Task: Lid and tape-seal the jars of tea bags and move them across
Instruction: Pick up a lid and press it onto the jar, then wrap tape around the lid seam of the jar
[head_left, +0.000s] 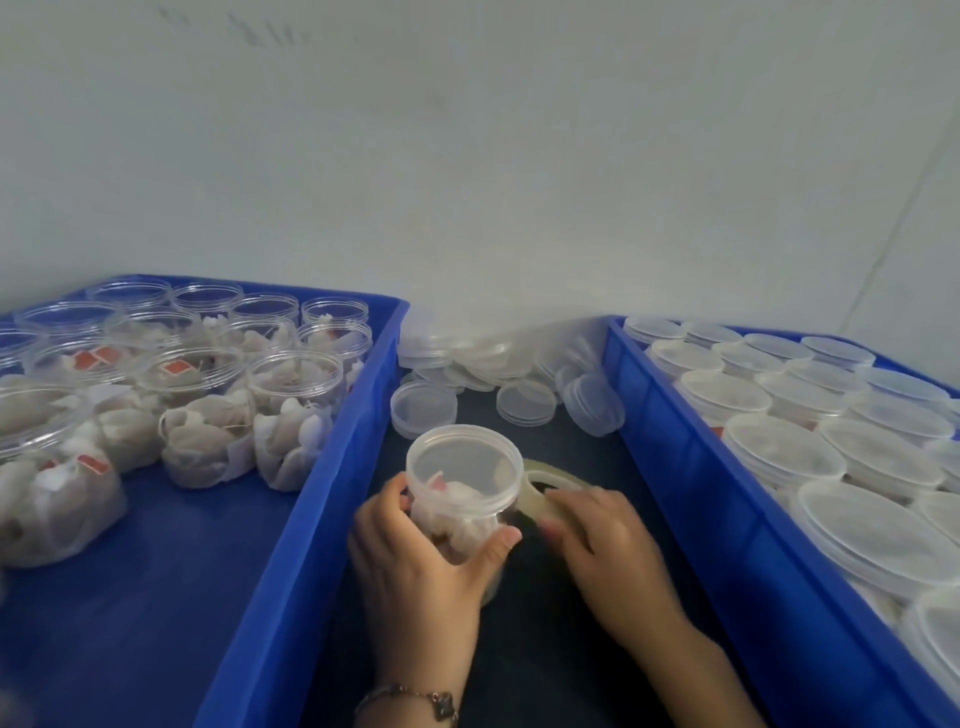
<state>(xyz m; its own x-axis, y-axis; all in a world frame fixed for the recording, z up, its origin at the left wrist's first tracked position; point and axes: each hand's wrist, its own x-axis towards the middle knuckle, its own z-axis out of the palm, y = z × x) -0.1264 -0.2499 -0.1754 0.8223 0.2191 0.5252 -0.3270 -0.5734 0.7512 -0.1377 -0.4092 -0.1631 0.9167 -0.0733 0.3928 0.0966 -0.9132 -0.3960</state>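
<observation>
A clear jar of tea bags (464, 488) with a translucent lid on it stands on the dark surface between two blue trays. My left hand (415, 561) grips the jar's body, thumb on its right side. My right hand (608, 551) holds a roll of clear tape (545, 491) pressed against the jar's right side, just under the lid. The blue tray on the left (332, 467) holds several open jars of tea bags (296, 410). The blue tray on the right (691, 467) holds several lidded jars (784, 452).
A heap of loose translucent lids (467, 364) lies at the back of the dark surface (571, 447) between the trays, against a pale wall. A bracelet (410, 699) circles my left wrist.
</observation>
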